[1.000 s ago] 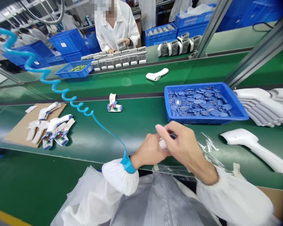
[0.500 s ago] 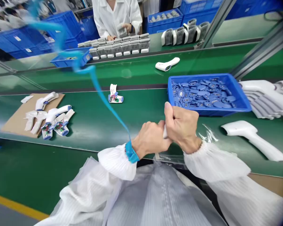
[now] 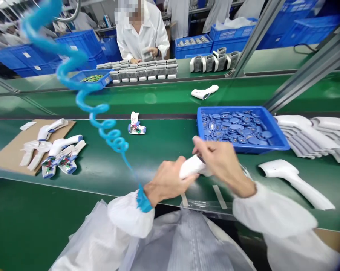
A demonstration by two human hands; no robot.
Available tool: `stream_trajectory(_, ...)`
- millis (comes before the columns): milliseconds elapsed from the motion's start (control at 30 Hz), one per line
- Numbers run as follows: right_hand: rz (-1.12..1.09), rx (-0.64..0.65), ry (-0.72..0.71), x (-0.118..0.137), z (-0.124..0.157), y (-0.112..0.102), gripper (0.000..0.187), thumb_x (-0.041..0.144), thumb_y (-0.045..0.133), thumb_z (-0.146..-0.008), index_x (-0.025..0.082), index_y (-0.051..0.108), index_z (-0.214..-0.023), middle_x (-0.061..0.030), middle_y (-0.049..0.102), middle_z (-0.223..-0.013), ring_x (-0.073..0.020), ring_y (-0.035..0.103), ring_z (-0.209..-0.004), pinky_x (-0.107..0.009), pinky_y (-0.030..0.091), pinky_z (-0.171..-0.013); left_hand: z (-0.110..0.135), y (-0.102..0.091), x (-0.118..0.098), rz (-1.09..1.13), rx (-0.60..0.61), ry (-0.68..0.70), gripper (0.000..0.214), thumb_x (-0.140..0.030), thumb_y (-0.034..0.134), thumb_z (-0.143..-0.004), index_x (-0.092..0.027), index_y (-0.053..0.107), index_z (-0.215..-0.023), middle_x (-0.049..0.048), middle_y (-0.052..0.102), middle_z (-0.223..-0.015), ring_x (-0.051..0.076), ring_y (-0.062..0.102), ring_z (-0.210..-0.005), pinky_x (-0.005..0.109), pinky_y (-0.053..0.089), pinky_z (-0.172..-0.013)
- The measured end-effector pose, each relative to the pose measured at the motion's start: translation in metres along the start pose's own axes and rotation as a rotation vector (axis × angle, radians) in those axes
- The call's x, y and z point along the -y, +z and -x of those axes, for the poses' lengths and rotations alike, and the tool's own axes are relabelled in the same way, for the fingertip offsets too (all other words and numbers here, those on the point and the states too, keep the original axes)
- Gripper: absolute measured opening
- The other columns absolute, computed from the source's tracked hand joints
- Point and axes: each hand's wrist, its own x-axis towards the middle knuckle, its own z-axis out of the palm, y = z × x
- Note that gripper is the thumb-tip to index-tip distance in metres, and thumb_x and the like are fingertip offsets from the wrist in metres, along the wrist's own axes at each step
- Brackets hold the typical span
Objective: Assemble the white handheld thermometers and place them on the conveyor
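Note:
My left hand (image 3: pixel 168 182) grips the handle end of a white plastic thermometer housing (image 3: pixel 191 167). My right hand (image 3: pixel 223 162) curves over its head end, hiding that part. A blue antistatic wrist strap (image 3: pixel 144 199) circles my left wrist, and its coiled blue cord (image 3: pixel 110 135) rises up and left. Beyond my hands, an opened thermometer with a circuit board (image 3: pixel 136 127) lies on the green conveyor belt (image 3: pixel 164 141).
A blue tray of blue round parts (image 3: pixel 243 149) stands just beyond my right hand. White housings (image 3: pixel 307 135) are stacked at right, with a loose one (image 3: pixel 293 180) nearer. Several thermometer parts lie on cardboard (image 3: pixel 6 162) at left. A co-worker (image 3: pixel 138 34) works across the belts.
My hands have drawn slightly apart and turned the white housing, so more of it shows. The view has shifted, and the belt items sit lower in the picture.

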Motion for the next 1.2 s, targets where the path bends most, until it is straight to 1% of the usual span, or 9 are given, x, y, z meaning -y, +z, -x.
stream_trajectory(100,0.232,-0.026,0.036,-0.039,-0.046,-0.025,0.034,0.041,0.056,-0.097,0.019,0.079,-0.084,-0.0065,0.075,-0.081,-0.0217,0.067,-0.075,-0.033,0.046,-0.072,0.009,-0.028,0.020,-0.017,-0.036,-0.090,0.034,-0.054,0.066,-0.092,-0.021,0.061,-0.095,0.0010,0.069,-0.078,0.022,0.067,-0.069,0.031,0.042,-0.060)
stream_trajectory(167,0.322,-0.028,0.025,-0.063,-0.075,-0.028,0.020,0.033,0.069,-0.087,0.017,0.080,-0.090,-0.0108,0.075,-0.091,-0.0249,0.067,-0.083,-0.036,0.047,-0.077,0.010,-0.039,0.029,-0.103,-0.096,-0.057,0.030,-0.043,0.072,-0.091,-0.021,0.060,-0.107,0.0025,0.072,-0.094,0.023,0.068,-0.082,0.032,0.046,-0.069)
stream_trajectory(267,0.329,-0.003,0.004,-0.081,-0.101,-0.017,0.016,0.032,0.079,-0.076,0.017,0.078,-0.081,-0.0136,0.072,-0.093,-0.0281,0.065,-0.089,-0.039,0.048,-0.079,-0.002,-0.037,0.027,-0.370,-0.142,0.123,0.047,-0.028,0.076,-0.089,-0.018,0.055,-0.129,0.0088,0.070,-0.119,0.029,0.065,-0.105,0.041,0.047,-0.089)
stream_trajectory(333,0.307,-0.002,-0.023,-0.081,-0.106,-0.013,0.015,0.032,0.079,-0.076,0.019,0.074,-0.074,-0.0132,0.072,-0.095,-0.0294,0.065,-0.094,-0.041,0.049,-0.082,-0.013,-0.027,0.020,-0.543,-0.075,0.225,0.034,-0.027,0.071,-0.094,-0.013,0.060,-0.122,0.0126,0.071,-0.113,0.032,0.064,-0.105,0.045,0.046,-0.090)
stream_trajectory(467,0.198,-0.016,-0.040,-0.065,-0.088,-0.023,0.011,0.030,0.065,-0.090,0.020,0.072,-0.091,-0.0090,0.076,-0.094,-0.0247,0.070,-0.088,-0.039,0.053,-0.085,-0.027,-0.019,0.006,-0.493,-0.026,0.157,0.022,-0.033,0.062,-0.100,-0.012,0.065,-0.102,0.0131,0.071,-0.099,0.031,0.064,-0.095,0.042,0.045,-0.082)
stream_trajectory(600,-0.123,-0.050,0.002,-0.028,-0.041,-0.033,0.024,0.036,0.060,-0.096,0.019,0.072,-0.110,-0.0053,0.079,-0.091,-0.0211,0.075,-0.077,-0.035,0.059,-0.078,-0.024,-0.030,-0.001,0.016,-0.081,-0.029,0.024,-0.039,0.060,-0.100,-0.019,0.064,-0.114,0.0029,0.070,-0.091,0.022,0.062,-0.080,0.033,0.041,-0.070)
stream_trajectory(733,-0.333,-0.002,0.005,0.005,0.005,-0.027,0.029,0.038,0.063,-0.095,0.022,0.079,-0.114,-0.0045,0.081,-0.096,-0.0226,0.078,-0.083,-0.036,0.062,-0.082,-0.021,-0.030,-0.011,0.432,-0.156,-0.004,0.032,-0.042,0.057,-0.102,-0.020,0.064,-0.124,-0.0007,0.070,-0.092,0.015,0.060,-0.077,0.028,0.040,-0.068)
stream_trajectory(967,-0.429,0.007,0.107,0.005,0.023,-0.036,0.025,0.043,0.077,-0.084,0.028,0.083,-0.104,-0.0019,0.080,-0.092,-0.0275,0.078,-0.084,-0.042,0.066,-0.079,-0.013,-0.019,-0.019,0.502,-0.142,0.017,0.033,-0.042,0.062,-0.099,-0.024,0.066,-0.127,-0.0016,0.071,-0.098,0.014,0.058,-0.079,0.027,0.041,-0.071)
stream_trajectory(1200,-0.267,-0.056,-0.202,0.014,0.026,-0.045,0.016,0.033,0.070,-0.091,0.034,0.084,-0.100,0.0028,0.077,-0.107,-0.0300,0.077,-0.098,-0.048,0.065,-0.093,-0.010,-0.016,-0.017,0.502,-0.150,0.048,0.035,-0.039,0.063,-0.099,-0.022,0.065,-0.129,0.0016,0.072,-0.108,0.017,0.062,-0.090,0.028,0.046,-0.078)
